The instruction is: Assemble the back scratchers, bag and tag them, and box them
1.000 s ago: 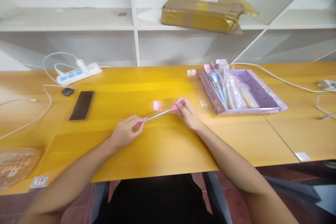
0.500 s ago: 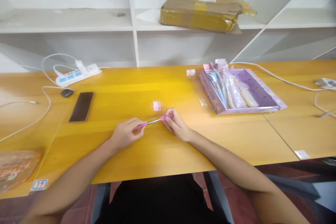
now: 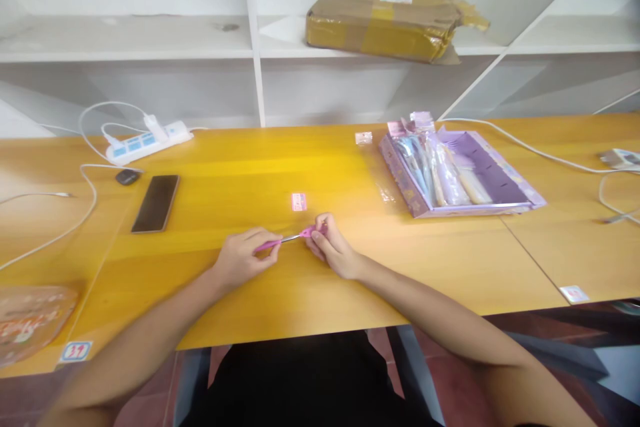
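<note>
Both hands are over the wooden table, holding a thin pink tool with a silver metal shaft [image 3: 290, 239]; its exact kind does not show. My left hand [image 3: 244, 256] pinches the long pink handle [image 3: 267, 246] on the left. On the right, my right hand [image 3: 337, 252] grips the pink head [image 3: 307, 232], whose far end is partly hidden behind the fingers. Only a short stretch of bare metal shows between the hands. Just beyond them lies a small pink printed card [image 3: 299, 202], flat on the table and touched by neither hand.
A purple tray [image 3: 480, 209] with several plastic-wrapped items stands right. A phone [image 3: 155, 204] and a white power strip [image 3: 150, 143] with cables lie left. A clear plastic bag [image 3: 35, 320] sits at the near left. A taped cardboard box [image 3: 383, 23] rests on the shelf.
The hands have drawn slightly closer together, and less of the silver shaft shows between them. My right hand has shifted a little toward me.
</note>
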### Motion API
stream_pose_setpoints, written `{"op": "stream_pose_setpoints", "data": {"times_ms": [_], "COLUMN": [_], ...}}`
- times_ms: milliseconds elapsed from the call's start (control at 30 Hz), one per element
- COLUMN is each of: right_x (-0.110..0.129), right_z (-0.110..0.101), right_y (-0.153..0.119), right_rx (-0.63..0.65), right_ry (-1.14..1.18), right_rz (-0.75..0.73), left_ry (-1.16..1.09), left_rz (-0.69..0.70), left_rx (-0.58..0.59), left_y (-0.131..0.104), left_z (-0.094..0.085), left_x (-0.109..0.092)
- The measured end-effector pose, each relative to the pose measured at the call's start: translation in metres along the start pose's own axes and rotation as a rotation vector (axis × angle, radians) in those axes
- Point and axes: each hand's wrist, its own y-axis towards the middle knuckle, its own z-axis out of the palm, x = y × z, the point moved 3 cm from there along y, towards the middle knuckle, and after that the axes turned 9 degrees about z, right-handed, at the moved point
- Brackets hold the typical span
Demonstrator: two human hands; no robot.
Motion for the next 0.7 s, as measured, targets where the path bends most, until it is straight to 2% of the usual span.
{"op": "stream_pose_setpoints", "data": {"times_ms": [133, 267, 367, 467, 567, 700], "right_x": [-0.002, -0.002, -0.001, 0.007, 0.017, 0.024], "right_z": [0.001, -0.006, -0.020, -0.035, -0.039, -0.033], "right_y": [0.005, 0.014, 0.019, 0.023, 0.023, 0.020], "right_rx": [0.007, -0.007, -0.073, -0.105, -0.015, 0.050], "right_ry": [0.012, -0.064, -0.221, -0.513, -0.870, -1.022], "right_rz": [0.028, 0.044, 0.030, -0.033, -0.164, -0.249], "left_ry": [-0.013, 0.009, 0.062, 0.138, 0.151, 0.158], "left_rz": [-0.063, -0.180, -0.197, -0.180, -0.123, -0.044], "left_rx": [0.069, 0.299, 0.430, 0.421, 0.413, 0.497], "left_y": [0.001, 0.002, 0.002, 0.001, 0.001, 0.000], "left_z": [0.001, 0.007, 0.011, 0.009, 0.007, 0.012], "left_x": [0.007, 0.018, 0.021, 0.022, 0.023, 0.021]}}
